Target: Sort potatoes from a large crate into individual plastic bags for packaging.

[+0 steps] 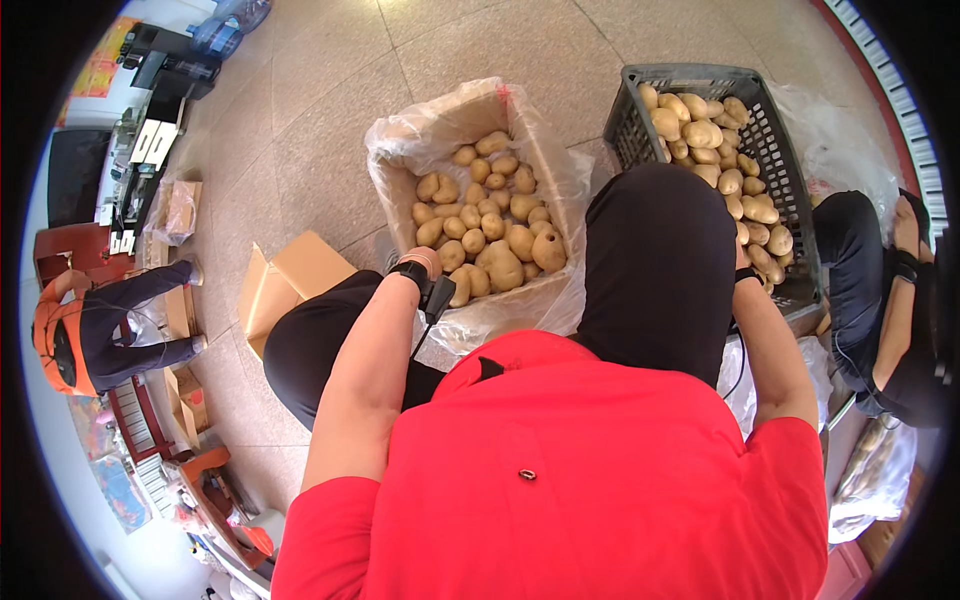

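Observation:
Potatoes (501, 264) of mixed sizes lie in a cardboard box (487, 112) lined with clear plastic, in front of me. My left hand (422, 259) is at the near left corner of this box, beside the potatoes; its fingers are mostly hidden by the wrist and a black device strapped there. To the right, a black plastic crate (784, 157) holds many larger potatoes (703, 135). My right hand (741, 257) is at the crate's left side, mostly hidden behind my raised right knee, so what it touches does not show.
An open cardboard box (307, 262) stands left of my left knee. Another person (855, 232) sits at the right beside the crate, near plastic sheeting (840, 142). A person in orange (71, 337) stands far left by more boxes (184, 397). Water bottles (217, 36) stand at upper left.

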`<state>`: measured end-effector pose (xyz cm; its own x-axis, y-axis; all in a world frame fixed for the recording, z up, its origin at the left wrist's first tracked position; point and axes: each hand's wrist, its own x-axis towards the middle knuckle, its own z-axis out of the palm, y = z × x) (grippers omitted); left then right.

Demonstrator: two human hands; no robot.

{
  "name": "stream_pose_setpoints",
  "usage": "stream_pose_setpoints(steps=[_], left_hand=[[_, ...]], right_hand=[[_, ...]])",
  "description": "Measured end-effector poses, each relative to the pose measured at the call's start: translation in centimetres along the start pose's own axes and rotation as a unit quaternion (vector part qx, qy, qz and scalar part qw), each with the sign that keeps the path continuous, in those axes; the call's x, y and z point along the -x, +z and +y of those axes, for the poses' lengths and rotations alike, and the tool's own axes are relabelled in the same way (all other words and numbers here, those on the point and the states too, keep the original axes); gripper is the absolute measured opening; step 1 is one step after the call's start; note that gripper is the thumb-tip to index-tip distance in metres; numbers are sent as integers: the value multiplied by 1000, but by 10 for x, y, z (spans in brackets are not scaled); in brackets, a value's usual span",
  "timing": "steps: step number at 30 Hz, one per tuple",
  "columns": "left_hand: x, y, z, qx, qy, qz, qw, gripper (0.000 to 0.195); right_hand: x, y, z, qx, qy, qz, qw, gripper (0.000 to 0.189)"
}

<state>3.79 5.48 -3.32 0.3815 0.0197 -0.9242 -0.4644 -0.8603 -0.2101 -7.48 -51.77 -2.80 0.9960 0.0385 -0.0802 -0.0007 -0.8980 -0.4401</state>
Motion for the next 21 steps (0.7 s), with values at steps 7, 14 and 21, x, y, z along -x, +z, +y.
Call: stream_pose_setpoints(steps=[7, 14, 21], left_hand=[[10, 6, -3, 6, 52, 21, 998, 31], [0, 19, -14, -71, 79, 80, 991, 29], [-5, 29, 5, 91, -49, 99, 990, 35]], right_hand=[[1, -36, -35, -41, -25, -31, 998, 25], [2, -50, -52, -43, 51, -85, 994, 23], [-6, -31, -25, -164, 98, -88, 978, 28]])
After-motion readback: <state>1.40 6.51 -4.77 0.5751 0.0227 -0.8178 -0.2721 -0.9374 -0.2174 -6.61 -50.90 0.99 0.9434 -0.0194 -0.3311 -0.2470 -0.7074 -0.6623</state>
